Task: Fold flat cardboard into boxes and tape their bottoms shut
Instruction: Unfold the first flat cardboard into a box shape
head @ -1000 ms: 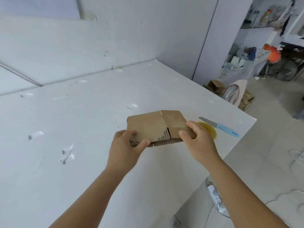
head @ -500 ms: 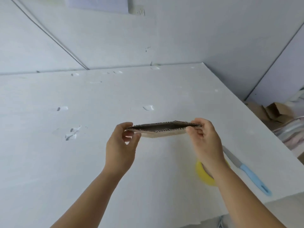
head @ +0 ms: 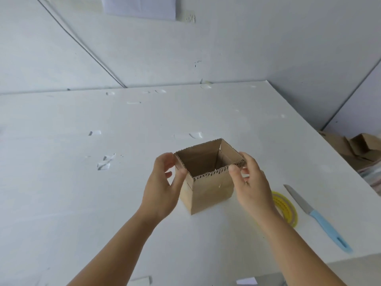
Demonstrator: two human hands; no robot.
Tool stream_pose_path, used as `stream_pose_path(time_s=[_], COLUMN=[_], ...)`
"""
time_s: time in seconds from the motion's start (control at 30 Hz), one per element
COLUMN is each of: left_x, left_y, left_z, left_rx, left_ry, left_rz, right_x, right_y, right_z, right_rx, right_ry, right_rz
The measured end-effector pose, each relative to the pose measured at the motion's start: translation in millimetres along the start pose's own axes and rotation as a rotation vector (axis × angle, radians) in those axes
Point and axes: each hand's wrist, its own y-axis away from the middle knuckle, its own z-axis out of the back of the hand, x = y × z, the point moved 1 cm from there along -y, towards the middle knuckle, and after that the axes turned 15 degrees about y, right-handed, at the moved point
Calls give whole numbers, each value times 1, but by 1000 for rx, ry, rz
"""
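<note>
A small brown cardboard box (head: 210, 188) stands squared up on the white table (head: 82, 203), its open end facing up so I see its inside. My left hand (head: 162, 186) grips the box's left corner, thumb on the near wall and fingers behind the edge. My right hand (head: 251, 182) pinches the right corner at the rim. A yellow tape roll (head: 286, 209) lies flat just right of my right wrist, partly hidden by it.
A knife (head: 315, 215) with a light blue handle lies near the table's right edge beside the tape roll. Scraps of clear tape (head: 106, 162) dot the tabletop. More brown cardboard (head: 354, 145) sits off the table at the right. White walls rise behind.
The cardboard went from a folded flat piece to a narrow slit seen edge-on, and now it is spread into a square open box. Both hands stayed on its two ends.
</note>
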Motion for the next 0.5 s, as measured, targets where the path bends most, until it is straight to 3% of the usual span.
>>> stream_pose_path(time_s=[0.17, 0.5], left_x=[1, 10], left_y=[2, 0], left_z=[2, 8], left_rx=[186, 24], left_ry=[-35, -98], left_rz=[-41, -214], right_x=[-1, -1], right_y=[14, 21], right_z=[2, 2], right_rx=[-9, -143], right_ry=[49, 35], right_rz=[58, 174])
